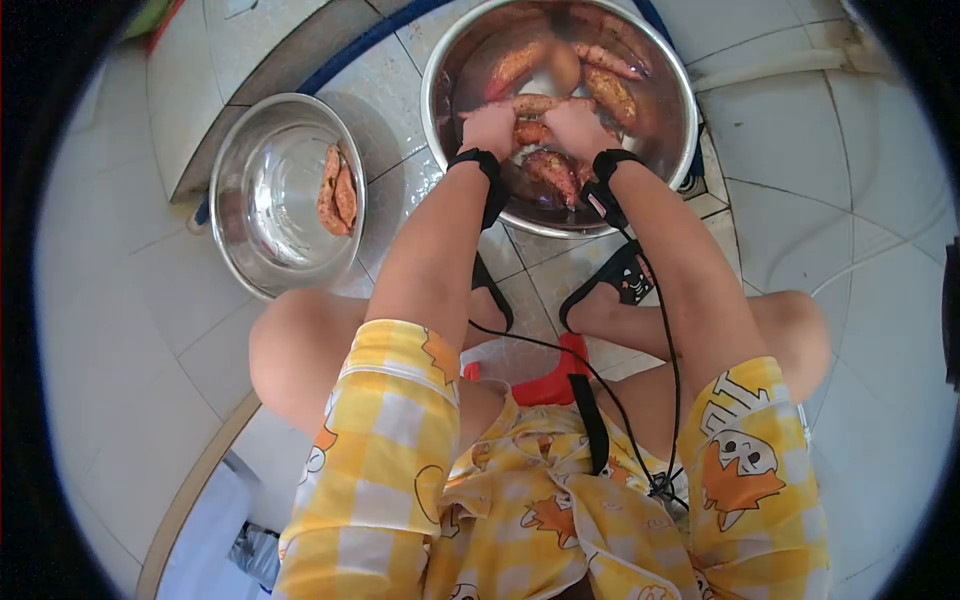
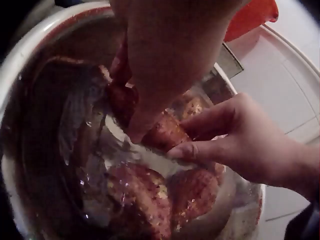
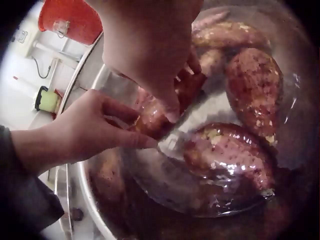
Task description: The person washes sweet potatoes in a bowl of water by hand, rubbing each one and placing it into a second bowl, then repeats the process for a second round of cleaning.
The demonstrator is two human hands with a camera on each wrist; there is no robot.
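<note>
Both hands are in a large metal basin (image 1: 436,140) of water and hold one sweet potato (image 2: 169,132) between them. The left hand (image 1: 490,132) grips one end of it; in the right wrist view its thumb and fingers pinch that end. On the other end is the right hand (image 1: 578,130), with thumb and fingers pinching it in the left wrist view. Nearer the person, another reddish sweet potato (image 1: 553,175) lies in the water. Beyond the hands are a sweet potato (image 1: 517,68) at the left and a yellowish-brown one (image 1: 611,95) at the right.
A smaller metal basin (image 1: 232,235) stands to the left on the tiled floor, with sweet potatoes (image 1: 336,190) inside. Beside it rises a tiled ledge (image 1: 215,90). A black cable (image 1: 655,290) hangs from the right wrist. A red bucket (image 3: 72,20) shows in the right wrist view.
</note>
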